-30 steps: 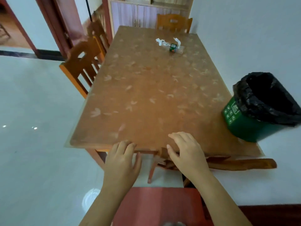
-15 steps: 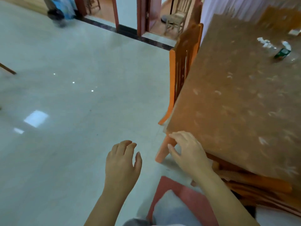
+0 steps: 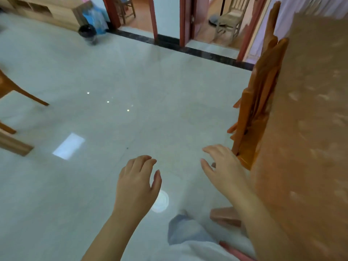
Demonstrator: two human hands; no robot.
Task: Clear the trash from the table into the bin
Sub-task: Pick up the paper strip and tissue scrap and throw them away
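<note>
The brown patterned table (image 3: 308,129) fills the right edge of the head view; its trash and the green bin are out of view. My left hand (image 3: 137,181) hovers over the pale floor with fingers loosely bent and nothing in it. My right hand (image 3: 224,166) is held out close to the table's left side, near the orange chair, fingers spread and holding nothing.
An orange wooden chair (image 3: 258,102) stands tucked against the table's left side. Wooden furniture legs (image 3: 17,95) show at the far left. Two doorways (image 3: 212,21) lie ahead, with a small dark bin (image 3: 88,33) and a low cabinet (image 3: 43,11) by the far wall.
The view has swung left, off the tabletop and onto the floor. Both hands left the table edge and now hang in the air. Trash and green bin have dropped out of view.
</note>
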